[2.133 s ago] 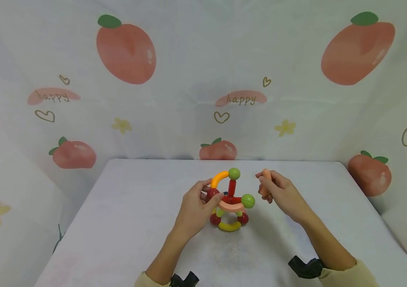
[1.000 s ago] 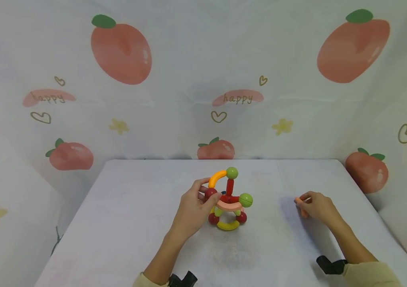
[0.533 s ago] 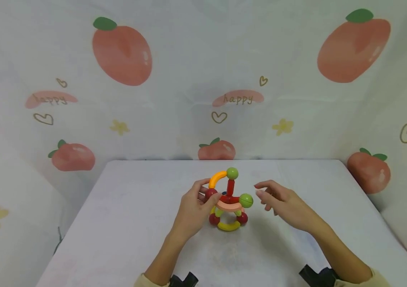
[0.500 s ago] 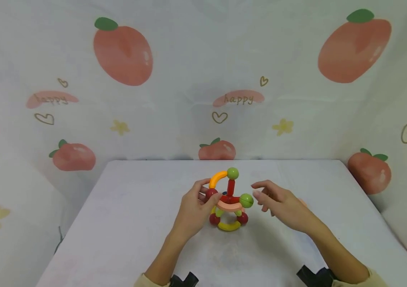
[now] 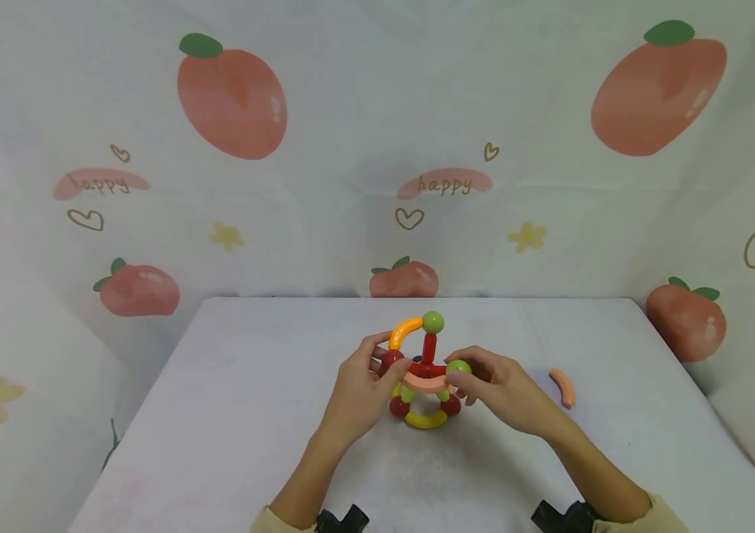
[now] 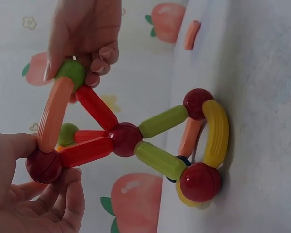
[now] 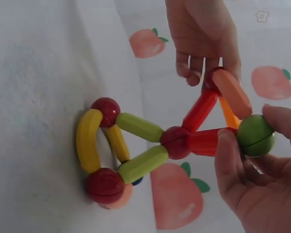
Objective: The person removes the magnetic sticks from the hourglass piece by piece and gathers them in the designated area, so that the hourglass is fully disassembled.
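Note:
A toy structure of sticks and balls stands on the table. Its lower ring has yellow curved sticks and dark red balls; light green sticks rise to a central red ball, where red sticks spread upward. My left hand holds the upper dark red ball on the left, thumb in front. On the right, my right hand pinches a green ball between thumb and fingers. A peach curved stick bridges these two balls. Part of the ring's far side is hidden.
A loose peach curved stick lies on the white table, right of the right hand. Behind the table hangs a white cloth printed with fruit and hearts.
My right hand carried a peach curved stick rightward and let it go on the table. It then came back left and took hold of the green ball. My left hand kept its grip.

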`<state>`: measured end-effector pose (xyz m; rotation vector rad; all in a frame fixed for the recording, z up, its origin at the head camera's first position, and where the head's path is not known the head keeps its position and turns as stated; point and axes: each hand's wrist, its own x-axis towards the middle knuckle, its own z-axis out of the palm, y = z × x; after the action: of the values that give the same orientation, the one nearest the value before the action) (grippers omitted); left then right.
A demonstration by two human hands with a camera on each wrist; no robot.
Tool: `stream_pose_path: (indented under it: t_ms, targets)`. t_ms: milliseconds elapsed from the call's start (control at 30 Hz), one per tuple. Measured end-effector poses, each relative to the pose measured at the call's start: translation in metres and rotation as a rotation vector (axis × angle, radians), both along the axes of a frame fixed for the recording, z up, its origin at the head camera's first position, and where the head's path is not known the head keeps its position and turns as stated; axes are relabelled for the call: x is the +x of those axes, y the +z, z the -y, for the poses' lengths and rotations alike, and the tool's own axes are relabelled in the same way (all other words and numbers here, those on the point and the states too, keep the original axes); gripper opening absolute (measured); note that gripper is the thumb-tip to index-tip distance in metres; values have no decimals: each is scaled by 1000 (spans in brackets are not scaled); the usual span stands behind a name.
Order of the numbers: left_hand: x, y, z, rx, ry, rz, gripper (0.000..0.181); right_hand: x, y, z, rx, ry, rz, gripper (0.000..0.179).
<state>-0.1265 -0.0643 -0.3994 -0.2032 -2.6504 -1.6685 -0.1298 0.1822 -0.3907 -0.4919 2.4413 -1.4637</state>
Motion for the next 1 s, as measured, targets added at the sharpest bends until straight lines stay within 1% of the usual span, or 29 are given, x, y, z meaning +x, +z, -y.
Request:
stream_pose_path:
  t_ms: [133, 233, 300, 400, 500, 567, 633, 800, 900, 1000]
  targets:
    - [0, 1, 1, -9, 5, 4, 57, 0, -4, -4, -129, -38, 112, 38]
    - [0, 1, 2, -8, 6, 1, 57, 0, -7, -8, -184, -69, 160, 37]
    - [0, 0, 2, 2, 3, -2, 56, -1, -8, -10, -172, -92, 154, 37]
    - [0, 0, 3, 13, -3, 3, 56, -4, -7, -14, -135, -166, 144, 41]
    - [0, -1, 3, 20, -6, 15, 56, -13, -5, -19, -95, -241, 112, 47]
    - [0, -1, 3, 22, -8, 18, 56, -25, -7, -22, -59, -276, 73, 49]
    - [0, -1, 3, 24, -8, 20, 56, -40, -11, -26, -8, -289, 25, 50]
    - [0, -1, 4, 27, -8, 28, 57, -86, -30, -30, 148, -302, -79, 45]
    - [-1, -1, 3, 31, -6, 30, 57, -112, -46, -31, 213, -309, -102, 46]
    - [-1, -1, 1, 38, -15, 32, 56, -130, -62, -31, 247, -318, -81, 44]
